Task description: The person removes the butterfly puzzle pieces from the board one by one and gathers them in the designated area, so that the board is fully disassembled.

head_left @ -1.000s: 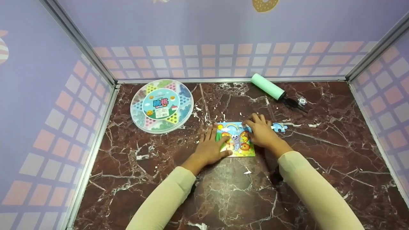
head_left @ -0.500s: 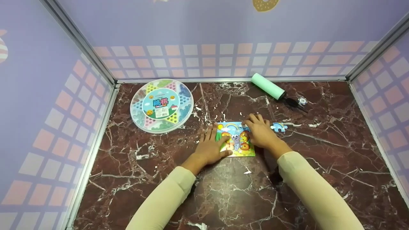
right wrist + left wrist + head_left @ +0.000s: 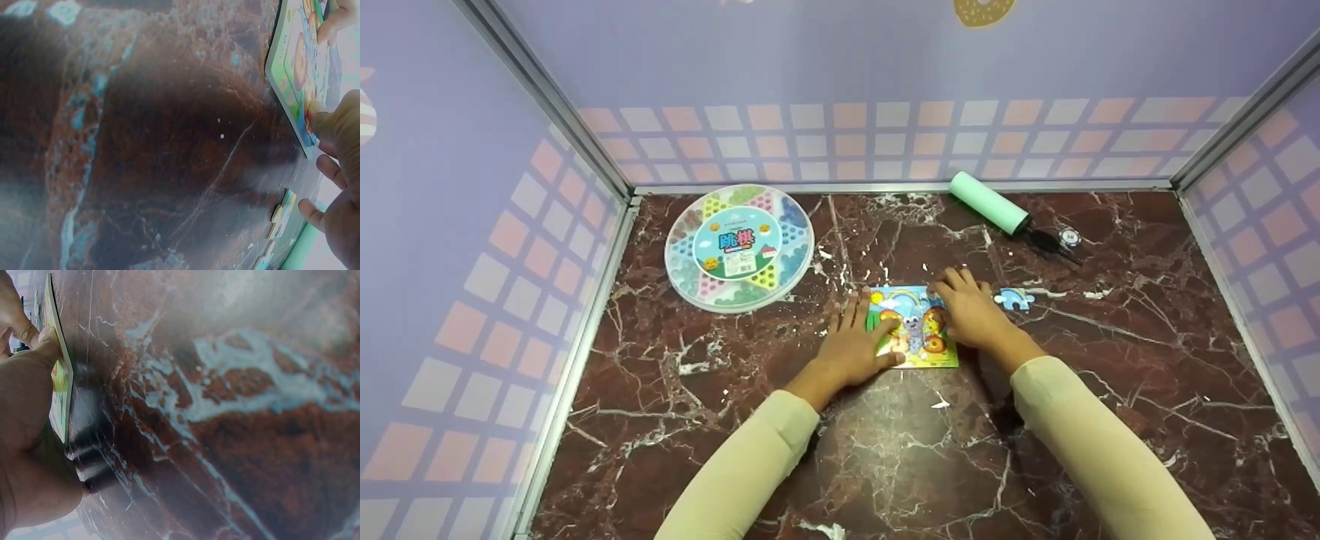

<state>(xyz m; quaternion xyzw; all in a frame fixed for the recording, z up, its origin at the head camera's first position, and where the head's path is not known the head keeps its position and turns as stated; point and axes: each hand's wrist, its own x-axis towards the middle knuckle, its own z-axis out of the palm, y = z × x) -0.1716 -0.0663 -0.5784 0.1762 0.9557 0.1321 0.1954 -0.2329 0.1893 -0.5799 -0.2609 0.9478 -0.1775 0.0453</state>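
A jigsaw puzzle (image 3: pixel 913 352) in a square board, printed with a grey cartoon animal, a sun and a rainbow, lies flat on the marbled surface. My left hand (image 3: pixel 847 345) rests along its left edge with fingers spread and straight, the thumb on the picture. At the upper right corner my right hand (image 3: pixel 975 311) has its thumb and index finger bent onto a puzzle piece, mostly covered by the hand. In the right wrist view the thumb (image 3: pixel 319 119) touches the picture, while other fingers hang past the board's edge. Loose blue puzzle pieces (image 3: pixel 1015 298) lie just right of that hand.
A round Chinese checkers box (image 3: pixel 739 249) sits at the back left. Near the back wall lies a mint-green hand pump (image 3: pixel 990 203) with a black end, beside a small round token (image 3: pixel 1069 237). Patterned panels (image 3: pixel 840 142) enclose the back and sides.
Both hands stay at the puzzle. The right hand's fingers shift very slightly, and more of the loose pieces beside it shows now.
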